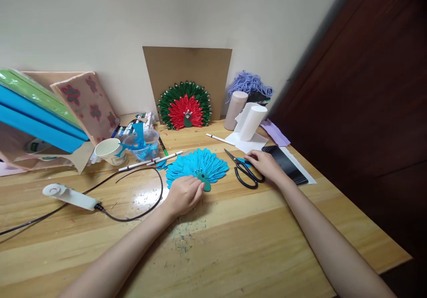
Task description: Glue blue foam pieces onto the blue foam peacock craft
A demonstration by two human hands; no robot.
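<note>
A blue peacock craft (195, 162) with layered feathers and a green body (207, 186) lies on the wooden table. Over its lower left edge rests my left hand (186, 195), its fingers curled closed beside the green body; whatever they may hold is hidden. To the right, my right hand (265, 164) reaches in with its fingers bent together, the tips at a small blue scrap (243, 161). Black-handled scissors (246, 178) lie just left of this hand, partly over the scrap, with their blades pointing up and left.
A white glue gun (70, 196) with a looping black cord lies left. Behind stand a paper cup (110, 151), a plastic tub (143, 146) of blue scraps, and a red-green peacock (187, 106) on cardboard (187, 62). White rolls (252, 124) and a black phone-like slab (287, 167) are right.
</note>
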